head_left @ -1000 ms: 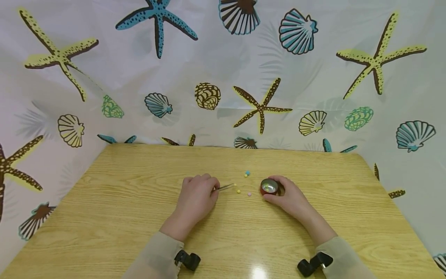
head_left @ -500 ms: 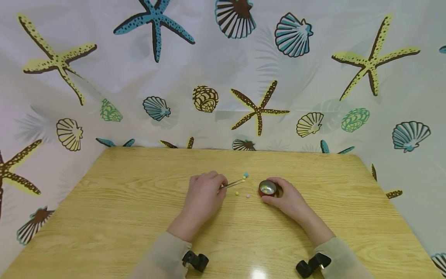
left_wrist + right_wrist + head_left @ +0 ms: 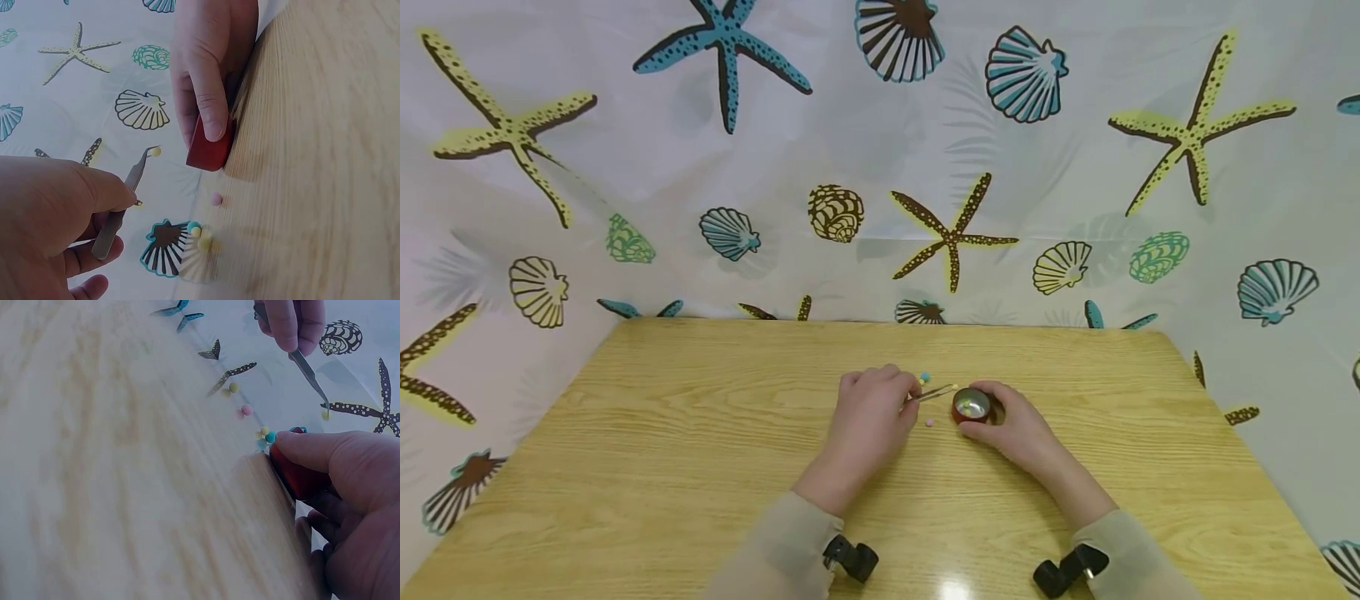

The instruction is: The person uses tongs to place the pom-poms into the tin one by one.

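My left hand (image 3: 868, 425) pinches a pair of bent-tip tweezers (image 3: 125, 203) between thumb and fingers. A small yellow ball (image 3: 155, 151) sits at the tweezers' tips, raised above the table and close to the left of a small round red tin (image 3: 972, 408). The tin stands upright with a silvery inside and a few pale yellow bits in it. My right hand (image 3: 1018, 429) grips it from the right, thumb on the near side. On the table to the tin's left lie a pink ball (image 3: 247, 409), a blue ball (image 3: 924, 377) and two yellow balls (image 3: 234, 387).
The wooden table (image 3: 700, 467) spreads on all sides of the hands. Behind and beside it hangs a white curtain (image 3: 880, 125) printed with starfish and shells. A black camera mount (image 3: 850, 558) is strapped on each sleeve.
My left hand has moved right with the tweezers, which picked up the yellow ball and brought it near the tin. My right hand and the tin stay nearly still.
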Demonstrator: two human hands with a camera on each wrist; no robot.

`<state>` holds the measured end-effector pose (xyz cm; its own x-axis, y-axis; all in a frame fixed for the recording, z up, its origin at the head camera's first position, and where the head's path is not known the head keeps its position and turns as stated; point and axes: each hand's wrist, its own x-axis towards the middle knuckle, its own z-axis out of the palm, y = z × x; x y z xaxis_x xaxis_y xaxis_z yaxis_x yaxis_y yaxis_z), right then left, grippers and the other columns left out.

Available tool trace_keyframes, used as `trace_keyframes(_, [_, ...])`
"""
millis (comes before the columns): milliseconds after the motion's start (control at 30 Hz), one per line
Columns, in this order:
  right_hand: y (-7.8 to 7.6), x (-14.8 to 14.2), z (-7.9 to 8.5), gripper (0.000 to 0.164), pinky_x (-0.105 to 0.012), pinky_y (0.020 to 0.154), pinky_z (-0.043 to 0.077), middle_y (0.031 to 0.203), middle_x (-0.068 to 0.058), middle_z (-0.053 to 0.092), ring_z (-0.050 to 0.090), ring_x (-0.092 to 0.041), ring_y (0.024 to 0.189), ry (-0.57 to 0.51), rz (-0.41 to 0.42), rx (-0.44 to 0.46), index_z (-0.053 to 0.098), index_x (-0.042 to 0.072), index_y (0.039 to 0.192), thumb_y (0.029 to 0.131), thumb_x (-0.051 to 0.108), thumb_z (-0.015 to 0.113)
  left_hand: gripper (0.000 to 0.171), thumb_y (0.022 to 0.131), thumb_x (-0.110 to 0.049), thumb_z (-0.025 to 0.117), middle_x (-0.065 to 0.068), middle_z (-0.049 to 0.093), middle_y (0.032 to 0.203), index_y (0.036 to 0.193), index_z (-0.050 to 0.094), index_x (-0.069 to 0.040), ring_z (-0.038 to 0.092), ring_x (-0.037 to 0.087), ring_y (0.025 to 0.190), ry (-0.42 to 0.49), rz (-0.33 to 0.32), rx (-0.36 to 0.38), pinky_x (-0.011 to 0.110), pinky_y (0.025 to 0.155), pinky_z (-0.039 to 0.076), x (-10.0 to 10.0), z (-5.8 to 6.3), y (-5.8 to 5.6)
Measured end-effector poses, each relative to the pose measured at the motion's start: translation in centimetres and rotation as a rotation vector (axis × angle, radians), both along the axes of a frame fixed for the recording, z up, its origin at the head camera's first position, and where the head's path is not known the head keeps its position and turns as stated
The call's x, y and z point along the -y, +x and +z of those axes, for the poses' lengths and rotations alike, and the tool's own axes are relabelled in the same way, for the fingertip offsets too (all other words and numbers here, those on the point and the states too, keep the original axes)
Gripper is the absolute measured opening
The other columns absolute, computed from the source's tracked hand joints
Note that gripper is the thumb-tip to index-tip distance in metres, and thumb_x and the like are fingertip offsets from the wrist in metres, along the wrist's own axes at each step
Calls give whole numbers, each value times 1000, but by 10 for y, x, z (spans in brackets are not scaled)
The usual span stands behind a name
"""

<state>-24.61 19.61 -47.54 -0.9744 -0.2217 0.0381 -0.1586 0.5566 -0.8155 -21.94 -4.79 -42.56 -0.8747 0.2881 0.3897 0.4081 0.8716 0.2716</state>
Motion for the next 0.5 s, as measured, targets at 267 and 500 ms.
trace_keyframes(267, [0, 1, 0, 62, -61, 124, 37, 152, -18, 62, 53, -39, 147, 4, 0, -2, 61, 6, 152, 99, 26, 87, 7, 101, -20, 86, -4, 73, 100, 102, 79, -20, 69, 23, 95, -27, -19, 20, 57, 105, 47, -11, -3, 1])
trace_keyframes(500, [0, 0, 0, 61, -60, 124, 36, 150, -16, 64, 54, -38, 146, -9, 3, 2, 62, 6, 150, 98, 25, 88, 5, 102, -23, 84, -5, 72, 101, 104, 80, -21, 68, 22, 96, -77, -12, 54, 56, 106, 46, -15, -11, -1])
